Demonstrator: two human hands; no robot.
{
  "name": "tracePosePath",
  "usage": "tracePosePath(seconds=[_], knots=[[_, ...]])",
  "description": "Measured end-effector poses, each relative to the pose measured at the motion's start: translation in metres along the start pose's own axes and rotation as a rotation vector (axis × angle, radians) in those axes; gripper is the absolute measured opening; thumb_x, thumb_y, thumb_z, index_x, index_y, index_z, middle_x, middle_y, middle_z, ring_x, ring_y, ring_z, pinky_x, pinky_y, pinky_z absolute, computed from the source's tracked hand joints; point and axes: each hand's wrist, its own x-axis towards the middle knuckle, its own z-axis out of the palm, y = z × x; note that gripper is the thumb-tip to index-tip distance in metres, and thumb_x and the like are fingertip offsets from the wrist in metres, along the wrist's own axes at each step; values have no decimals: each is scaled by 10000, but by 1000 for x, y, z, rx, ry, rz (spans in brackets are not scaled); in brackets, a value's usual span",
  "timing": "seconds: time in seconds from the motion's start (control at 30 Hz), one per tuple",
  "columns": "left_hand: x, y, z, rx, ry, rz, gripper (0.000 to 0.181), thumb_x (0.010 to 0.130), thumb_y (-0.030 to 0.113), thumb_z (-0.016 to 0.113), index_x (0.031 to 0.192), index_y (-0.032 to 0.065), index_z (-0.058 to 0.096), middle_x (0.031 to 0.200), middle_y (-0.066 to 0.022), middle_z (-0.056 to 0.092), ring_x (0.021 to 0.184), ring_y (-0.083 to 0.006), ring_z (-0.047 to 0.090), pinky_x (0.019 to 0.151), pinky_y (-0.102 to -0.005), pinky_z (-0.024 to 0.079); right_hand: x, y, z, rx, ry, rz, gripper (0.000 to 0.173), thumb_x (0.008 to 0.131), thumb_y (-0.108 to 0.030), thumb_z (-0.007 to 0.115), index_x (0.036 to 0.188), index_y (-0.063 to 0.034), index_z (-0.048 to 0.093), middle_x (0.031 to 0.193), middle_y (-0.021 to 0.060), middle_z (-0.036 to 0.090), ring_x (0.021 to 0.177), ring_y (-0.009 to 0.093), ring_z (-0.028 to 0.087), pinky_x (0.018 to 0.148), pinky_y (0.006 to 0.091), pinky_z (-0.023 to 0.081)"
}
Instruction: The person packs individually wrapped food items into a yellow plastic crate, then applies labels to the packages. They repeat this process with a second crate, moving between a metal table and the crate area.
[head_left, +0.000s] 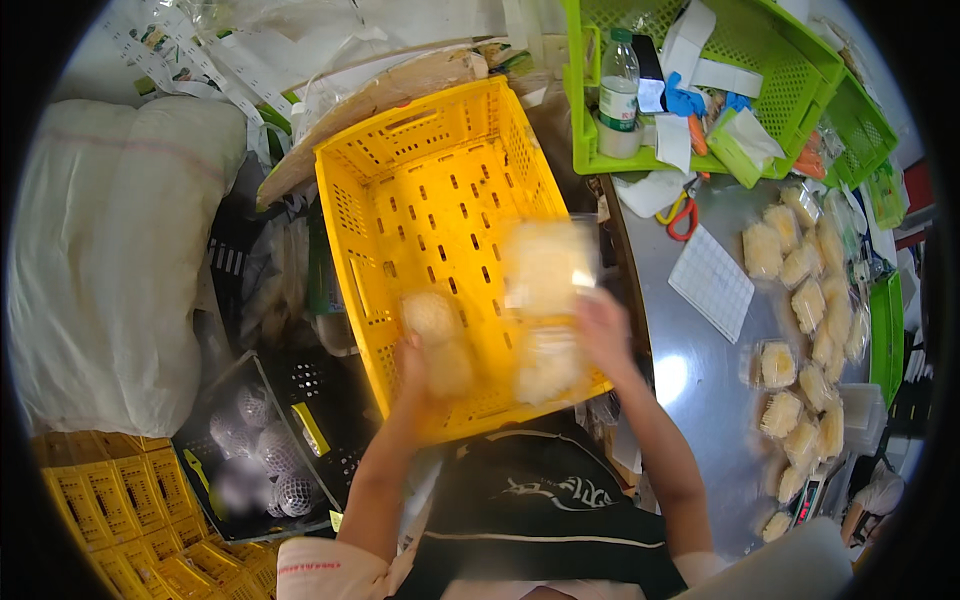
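Note:
A yellow plastic crate (442, 225) with a slotted floor lies tilted before me. Inside its near left part, my left hand (411, 367) is against a pale food pack (429, 315), its thumb along the side and its other fingers hidden. A second, blurred pale pack (450, 367) adjoins it below. My right hand (602, 330) grips a clear-wrapped pack of pale food (550, 266) at its right edge, over the crate's right wall. Both are blurred. Just below it is another wrapped pack (551, 367); whether the hand bears it too is unclear.
On the metal table (675, 315) to the right are several wrapped packs (810, 307), a white label sheet (712, 283) and red-and-yellow scissors (681, 217). A green crate (694, 161) holds a bottle (619, 97). At left are a black crate (240, 532) with net-wrapped produce and a large white sack (112, 262).

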Motion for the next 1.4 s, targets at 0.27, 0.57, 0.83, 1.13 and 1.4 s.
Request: tracePosePath(seconds=[0.27,0.57,0.83,1.13,1.4], knots=[[-56,88,8,279,215,414,742,814,377,628,1393,55,293,1414,-239,270,1310,-406,238,1047,-554,171,76,190,130,-155,-311,153,311,880,-301,543,891,4,602,796,144,629,697,220,584,645,354,465],[-41,70,3,1161,-51,631,850,852,608,448,1458,88,160,1501,-198,133,1378,-381,150,1075,-528,194,-17,44,24,-389,-222,-311,338,814,-305,607,1040,-55,576,1041,147,559,1031,336,516,862,409,438],[-206,309,97,-214,-399,1465,474,814,81,618,1258,16,465,1362,-202,376,1203,-349,416,1017,-424,299,-189,142,-395,-1173,1001,545,887,624,-404,783,1326,-67,359,1364,181,353,1289,380,290,1029,566,230],[-436,384,318,702,-629,1526,800,724,310,722,1368,92,300,1430,-199,252,1335,-335,215,1007,-479,334,-249,120,-302,-1031,608,198,805,679,-295,717,1367,-94,350,1420,173,303,1343,351,233,1067,593,141],[-396,395,352,37,-1738,317,649,860,488,507,1326,64,349,1142,-170,575,921,-267,623,706,-372,524,-293,172,-447,360,1779,124,559,778,-253,709,1221,-54,433,1094,97,529,926,179,527,714,301,457]])
